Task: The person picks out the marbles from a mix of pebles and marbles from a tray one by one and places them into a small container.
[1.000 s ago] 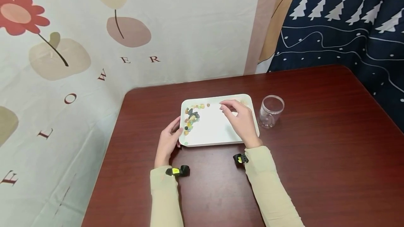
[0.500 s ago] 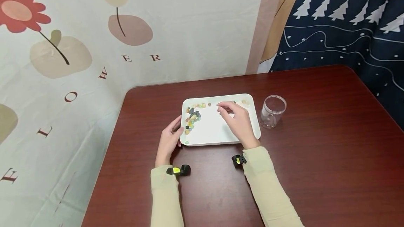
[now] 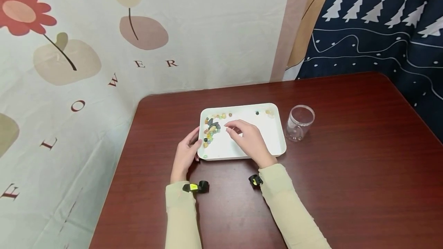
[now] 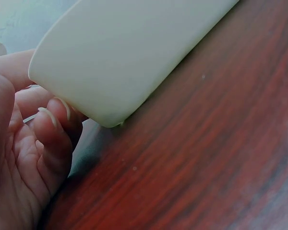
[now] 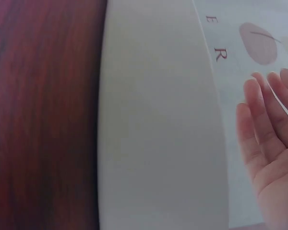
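A white rectangular tray [image 3: 275, 135] rests on the table, with a cluster of small coloured pebbles [image 3: 214, 126] along its left side. My left hand [image 3: 184, 155] grips the tray's left end, its thumb at the rim. In the left wrist view, the curled fingers [image 4: 53, 127] press against the tray's outer wall. Over the middle of the tray hovers my right hand [image 3: 248, 141], thumb and index fingertips close together just right of the cluster. Nothing shows between them. The right wrist view has its fingers [image 5: 261, 122] loosely extended beyond the tray's wall [image 5: 158, 120].
A clear, uncovered jar [image 3: 300, 124] stands right of the tray. One dark pebble [image 3: 257, 113] and a few pale yellow ones [image 3: 269, 112] lie near the tray's back right corner. A printed curtain [image 3: 214, 30] hangs behind the reddish-brown table [image 3: 363, 156].
My right hand has moved left and toward me, from the tray's back right to its middle. The dark pebble at the back right is now uncovered. My left hand keeps its grip.
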Demonstrator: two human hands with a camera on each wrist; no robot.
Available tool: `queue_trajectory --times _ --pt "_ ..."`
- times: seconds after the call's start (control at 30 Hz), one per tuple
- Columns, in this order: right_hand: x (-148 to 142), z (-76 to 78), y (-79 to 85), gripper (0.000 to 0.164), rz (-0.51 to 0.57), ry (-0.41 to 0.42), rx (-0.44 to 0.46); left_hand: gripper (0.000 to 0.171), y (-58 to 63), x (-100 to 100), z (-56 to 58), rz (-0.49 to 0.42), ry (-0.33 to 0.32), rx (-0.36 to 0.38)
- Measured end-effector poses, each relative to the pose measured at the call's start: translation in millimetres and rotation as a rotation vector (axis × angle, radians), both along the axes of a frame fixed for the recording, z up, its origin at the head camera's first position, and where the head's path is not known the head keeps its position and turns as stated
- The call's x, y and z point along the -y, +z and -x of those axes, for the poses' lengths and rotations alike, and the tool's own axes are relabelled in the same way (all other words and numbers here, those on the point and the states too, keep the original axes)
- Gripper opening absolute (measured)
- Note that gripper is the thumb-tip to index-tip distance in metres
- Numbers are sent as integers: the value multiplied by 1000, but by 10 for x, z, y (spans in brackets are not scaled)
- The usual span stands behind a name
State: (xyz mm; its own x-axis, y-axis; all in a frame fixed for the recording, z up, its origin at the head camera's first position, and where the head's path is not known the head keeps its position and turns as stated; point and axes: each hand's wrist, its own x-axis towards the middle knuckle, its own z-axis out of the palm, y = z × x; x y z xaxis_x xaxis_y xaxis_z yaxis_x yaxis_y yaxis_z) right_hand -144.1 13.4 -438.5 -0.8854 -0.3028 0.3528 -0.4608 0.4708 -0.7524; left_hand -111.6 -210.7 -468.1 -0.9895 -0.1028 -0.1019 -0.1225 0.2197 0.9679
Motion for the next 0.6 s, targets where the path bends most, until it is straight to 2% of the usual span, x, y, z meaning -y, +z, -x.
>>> queue_trajectory --times 0.3,0.6 --pt "120 -77 -53 19 -55 46 57 45 -11 -1 -18 5 -2 9" --pt "217 -98 -91 23 -118 100 64 44 -3 -4 -13 4 -6 -14"
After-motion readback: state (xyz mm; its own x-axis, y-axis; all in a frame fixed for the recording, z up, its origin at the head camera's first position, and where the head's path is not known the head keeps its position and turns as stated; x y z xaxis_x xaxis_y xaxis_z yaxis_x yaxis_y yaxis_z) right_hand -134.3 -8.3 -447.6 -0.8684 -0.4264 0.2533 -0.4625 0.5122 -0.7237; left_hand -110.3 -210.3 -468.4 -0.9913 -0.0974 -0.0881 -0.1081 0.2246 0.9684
